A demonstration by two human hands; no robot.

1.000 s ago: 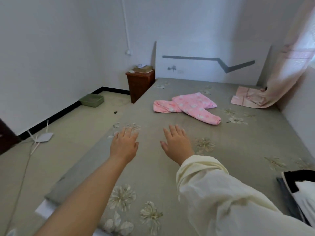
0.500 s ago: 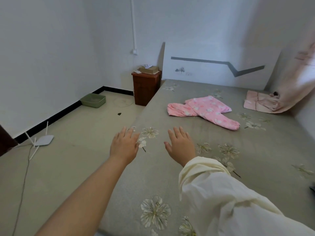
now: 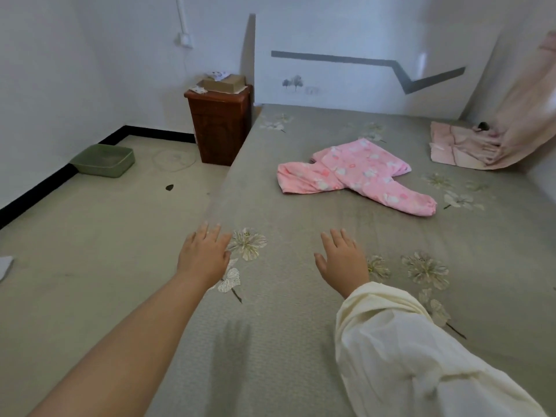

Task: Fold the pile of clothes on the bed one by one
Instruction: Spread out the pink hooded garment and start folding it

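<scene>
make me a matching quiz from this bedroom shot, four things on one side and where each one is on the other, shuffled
Things:
1. pink garment
2. green tray
3. cardboard box
4. left hand

Places:
A. on the floor by the wall
B. at the bed's left edge, fingers straight
C. spread on the middle of the bed
D. on top of the brown cabinet

Pairs: 1-C, 2-A, 3-D, 4-B

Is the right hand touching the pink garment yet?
Apart. The head view shows a wide stretch of bare bed cover between the right hand and the pink garment; the open hand holds nothing.
</scene>
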